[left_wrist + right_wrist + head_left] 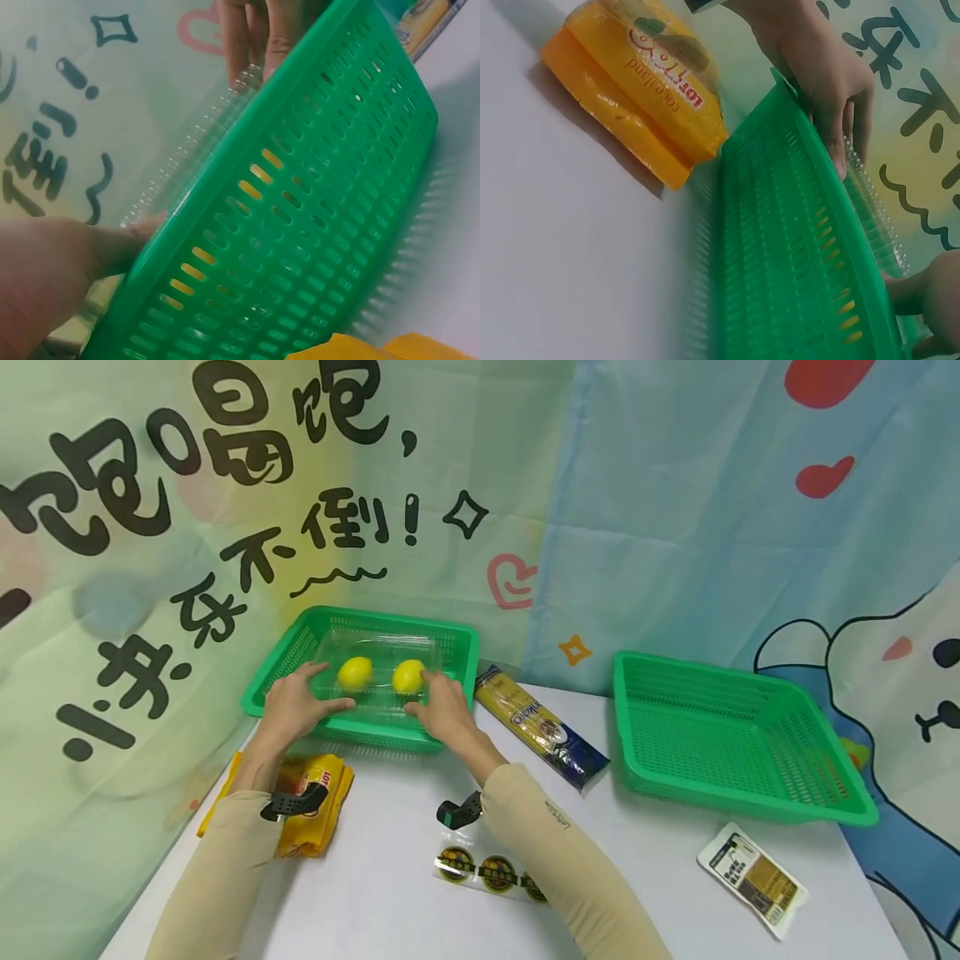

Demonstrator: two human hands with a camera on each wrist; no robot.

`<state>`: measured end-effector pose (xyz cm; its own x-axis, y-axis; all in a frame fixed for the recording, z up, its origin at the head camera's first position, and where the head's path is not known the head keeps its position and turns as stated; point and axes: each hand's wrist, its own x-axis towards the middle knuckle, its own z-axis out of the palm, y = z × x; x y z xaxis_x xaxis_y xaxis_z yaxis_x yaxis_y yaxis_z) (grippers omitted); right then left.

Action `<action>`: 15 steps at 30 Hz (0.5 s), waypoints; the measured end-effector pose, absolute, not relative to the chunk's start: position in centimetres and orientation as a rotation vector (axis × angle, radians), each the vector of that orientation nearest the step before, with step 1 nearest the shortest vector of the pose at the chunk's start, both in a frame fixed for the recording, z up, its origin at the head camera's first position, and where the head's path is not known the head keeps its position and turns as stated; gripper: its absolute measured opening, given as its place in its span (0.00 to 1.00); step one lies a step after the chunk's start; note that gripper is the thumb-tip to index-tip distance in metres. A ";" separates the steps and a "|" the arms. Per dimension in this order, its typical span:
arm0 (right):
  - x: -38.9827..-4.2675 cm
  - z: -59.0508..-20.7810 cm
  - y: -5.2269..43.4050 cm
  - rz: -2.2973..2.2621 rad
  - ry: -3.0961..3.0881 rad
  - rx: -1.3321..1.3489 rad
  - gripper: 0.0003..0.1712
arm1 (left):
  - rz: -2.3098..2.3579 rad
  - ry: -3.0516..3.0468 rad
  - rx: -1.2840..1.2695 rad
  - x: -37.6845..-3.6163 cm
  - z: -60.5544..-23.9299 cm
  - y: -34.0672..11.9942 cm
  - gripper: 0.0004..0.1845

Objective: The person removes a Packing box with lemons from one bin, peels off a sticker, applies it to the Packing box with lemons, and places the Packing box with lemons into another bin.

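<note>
A clear plastic box (381,700) with two lemons in it, a left lemon (355,674) and a right lemon (408,677), is inside the left green basket (472,656). My left hand (291,703) grips the box's left side, thumb along the near edge. On the opposite side my right hand (446,708) holds the box, its fingers bent over the edge. Both wrist views show the ridged rim of the box (180,161) just above the basket's rim. The basket wall hides the lower part of the box; yellow shows through its slots.
A yellow snack bag (318,806) lies before the left basket. Right of that basket is a spaghetti pack (540,727). Another green basket (697,797) stands at the right, with a white-and-brown pouch (756,878) in front. A sticker strip (480,868) lies near my right forearm.
</note>
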<state>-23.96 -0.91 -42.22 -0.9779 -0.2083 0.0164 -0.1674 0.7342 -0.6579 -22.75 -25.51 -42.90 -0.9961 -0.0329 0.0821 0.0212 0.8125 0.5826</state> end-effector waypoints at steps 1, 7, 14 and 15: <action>-23.9 -42.1 -0.7 -1.092 2.871 -0.311 0.41 | -0.941 -2.890 0.004 -22.7 -42.9 -25.4 0.49; -23.7 -41.6 0.5 -1.179 2.888 -0.400 0.40 | -0.987 -2.813 0.004 -22.3 -42.1 -25.0 0.48; -22.7 -40.0 1.3 -1.251 2.890 -0.444 0.38 | -1.025 -2.730 0.033 -21.0 -40.4 -24.6 0.49; -22.5 -39.8 1.5 -1.267 2.892 -0.447 0.38 | -1.033 -2.720 0.024 -20.9 -40.1 -24.5 0.49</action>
